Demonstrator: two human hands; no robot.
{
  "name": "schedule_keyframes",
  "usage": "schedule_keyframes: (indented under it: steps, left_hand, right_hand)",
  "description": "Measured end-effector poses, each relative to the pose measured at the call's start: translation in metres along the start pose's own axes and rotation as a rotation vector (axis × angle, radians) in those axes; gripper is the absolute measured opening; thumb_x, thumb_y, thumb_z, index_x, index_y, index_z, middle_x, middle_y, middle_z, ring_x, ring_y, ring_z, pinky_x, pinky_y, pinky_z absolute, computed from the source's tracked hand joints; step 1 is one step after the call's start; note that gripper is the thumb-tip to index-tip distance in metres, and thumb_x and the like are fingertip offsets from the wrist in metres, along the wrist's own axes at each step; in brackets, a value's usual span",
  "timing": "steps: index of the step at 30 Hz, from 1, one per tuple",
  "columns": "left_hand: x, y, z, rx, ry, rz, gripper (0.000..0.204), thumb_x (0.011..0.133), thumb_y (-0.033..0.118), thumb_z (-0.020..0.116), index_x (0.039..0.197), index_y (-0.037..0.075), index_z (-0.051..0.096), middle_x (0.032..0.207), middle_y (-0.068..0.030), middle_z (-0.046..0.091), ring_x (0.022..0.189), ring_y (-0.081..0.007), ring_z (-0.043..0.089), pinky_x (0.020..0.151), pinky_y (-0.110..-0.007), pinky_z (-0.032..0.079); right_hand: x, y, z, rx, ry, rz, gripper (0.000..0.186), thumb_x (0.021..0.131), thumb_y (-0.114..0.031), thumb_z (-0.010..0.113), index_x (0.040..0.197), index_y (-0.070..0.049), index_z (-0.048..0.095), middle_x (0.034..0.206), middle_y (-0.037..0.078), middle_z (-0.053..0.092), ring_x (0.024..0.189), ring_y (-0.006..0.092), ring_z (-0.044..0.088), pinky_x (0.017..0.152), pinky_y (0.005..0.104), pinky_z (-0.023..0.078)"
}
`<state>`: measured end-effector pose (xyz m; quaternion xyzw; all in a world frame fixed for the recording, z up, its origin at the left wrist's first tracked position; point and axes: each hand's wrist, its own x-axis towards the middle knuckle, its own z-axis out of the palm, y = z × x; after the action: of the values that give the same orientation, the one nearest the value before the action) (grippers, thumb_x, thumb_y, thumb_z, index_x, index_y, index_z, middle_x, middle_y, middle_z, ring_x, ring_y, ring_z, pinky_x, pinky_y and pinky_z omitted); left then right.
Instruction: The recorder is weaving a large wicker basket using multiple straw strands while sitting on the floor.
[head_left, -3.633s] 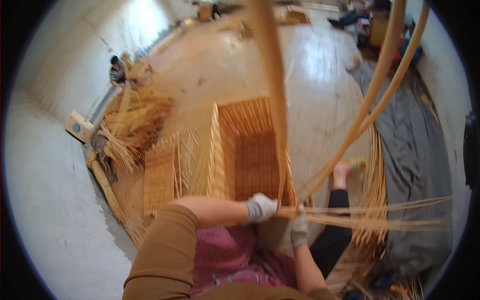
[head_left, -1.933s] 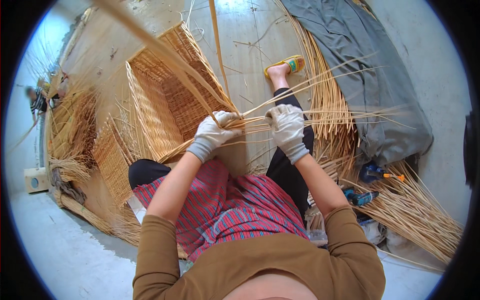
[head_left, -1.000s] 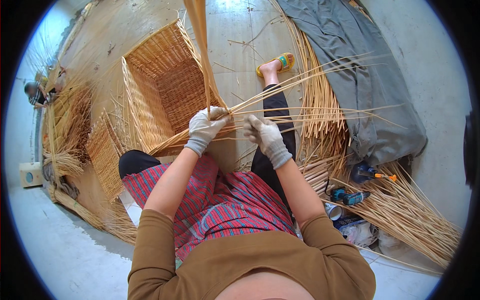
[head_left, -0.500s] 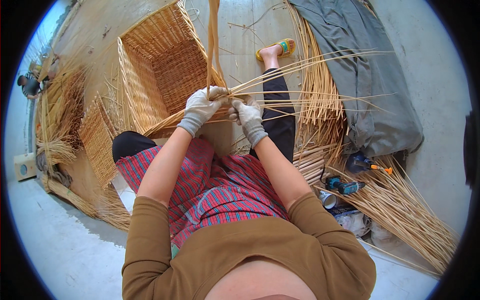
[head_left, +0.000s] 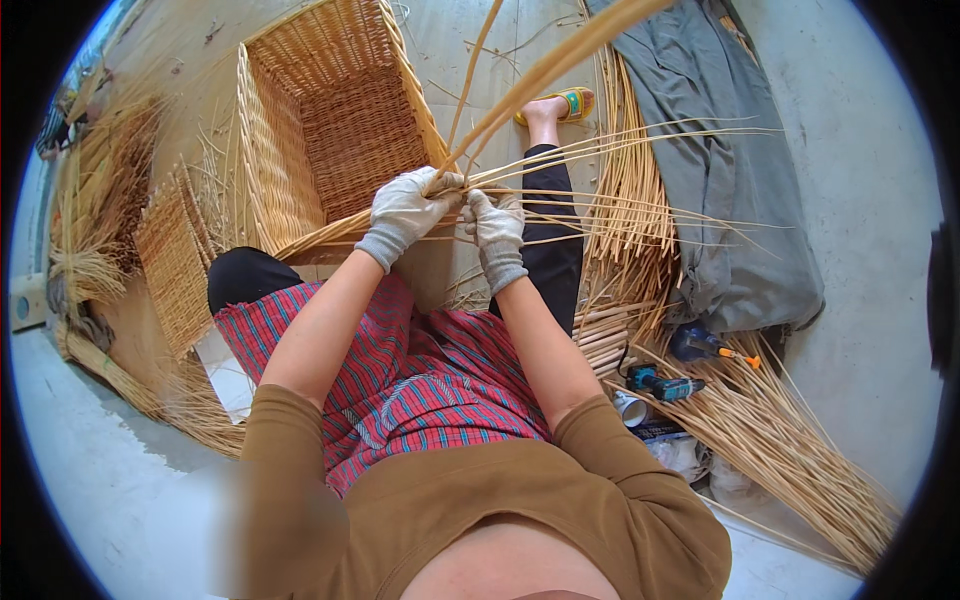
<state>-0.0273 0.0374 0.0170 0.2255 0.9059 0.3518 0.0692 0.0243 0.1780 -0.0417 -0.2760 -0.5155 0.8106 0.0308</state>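
Observation:
A large rectangular wicker basket [head_left: 272,150] lies in front of me with its hollow showing. At its near right corner, my left hand [head_left: 408,208], in a pale work glove, is closed around willow rods [head_left: 500,110] that rise from the rim and slant up to the right. Close beside it, my right hand [head_left: 495,225], gloved too, has its fingers pinched on the thin rods at that corner. Several long thin rod ends [head_left: 640,135] fan out to the right past it. My fingers partly hide where the rods cross.
On the right lie a bundle of cut rods [head_left: 630,190], a grey cloth cover [head_left: 740,200], a cordless drill [head_left: 660,384] and a dark blue tool with an orange tip [head_left: 700,345]. A woven panel [head_left: 175,260] and loose fibre bundles [head_left: 110,190] are on the left.
The long rods at the corner, upright before, now slant to the right. My right hand's fingers have drawn up into a pinch beside the left hand. The view has shifted slightly.

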Motion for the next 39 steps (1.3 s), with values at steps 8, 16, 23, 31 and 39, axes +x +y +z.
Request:
schedule_keyframes:
  steps: [8, 16, 23, 31, 39]
  left_hand:
    - [0.001, 0.003, 0.003, -0.043, 0.040, -0.047, 0.021, 0.084, 0.025, 0.072, 0.102, 0.014, 0.074, 0.091, -0.0091, 0.071, 0.084, -0.0262, 0.069, 0.075, -0.035, 0.052]
    - [-0.001, 0.008, -0.004, -0.026, 0.013, -0.106, 0.027, 0.076, 0.034, 0.076, 0.101, 0.024, 0.074, 0.092, -0.0070, 0.069, 0.084, -0.0286, 0.067, 0.074, -0.039, 0.051]
    - [-0.003, 0.002, -0.001, 0.038, 0.093, -0.052, 0.028, 0.076, 0.042, 0.074, 0.095, 0.022, 0.074, 0.083, -0.0076, 0.066, 0.079, -0.0288, 0.064, 0.071, -0.041, 0.049]
    - [0.002, 0.009, 0.003, -0.059, 0.082, -0.060, 0.029, 0.075, 0.043, 0.075, 0.095, 0.022, 0.075, 0.082, -0.0073, 0.067, 0.079, -0.0284, 0.065, 0.071, -0.040, 0.049]
    - [-0.004, 0.009, -0.008, -0.050, 0.074, -0.078, 0.030, 0.075, 0.043, 0.076, 0.098, 0.023, 0.074, 0.087, -0.0089, 0.070, 0.081, -0.0308, 0.066, 0.073, -0.041, 0.051]
  right_hand:
    - [-0.007, 0.018, 0.009, -0.385, 0.202, -0.463, 0.015, 0.091, -0.011, 0.068, 0.100, -0.008, 0.056, 0.082, 0.002, 0.062, 0.066, 0.0083, 0.058, 0.056, 0.0222, 0.049]
    - [-0.001, -0.067, -0.055, -0.986, -0.401, -1.251, 0.034, 0.084, -0.018, 0.069, 0.118, -0.013, 0.066, 0.114, 0.014, 0.066, 0.109, 0.0329, 0.061, 0.097, 0.0412, 0.048]
    - [0.031, -0.091, -0.020, -1.313, -0.478, -0.731, 0.024, 0.085, -0.009, 0.061, 0.109, -0.007, 0.066, 0.093, 0.014, 0.070, 0.090, 0.0334, 0.067, 0.083, 0.0421, 0.053]
    - [0.111, -0.078, 0.002, -1.441, -0.641, -0.353, 0.027, 0.092, -0.030, 0.063, 0.097, -0.003, 0.065, 0.091, 0.012, 0.070, 0.083, 0.0203, 0.068, 0.072, 0.0310, 0.053]
    - [0.055, -0.128, 0.028, -0.621, -0.785, -0.850, 0.047, 0.083, -0.013, 0.068, 0.129, -0.013, 0.058, 0.094, 0.009, 0.066, 0.087, 0.0258, 0.066, 0.076, 0.0361, 0.054]
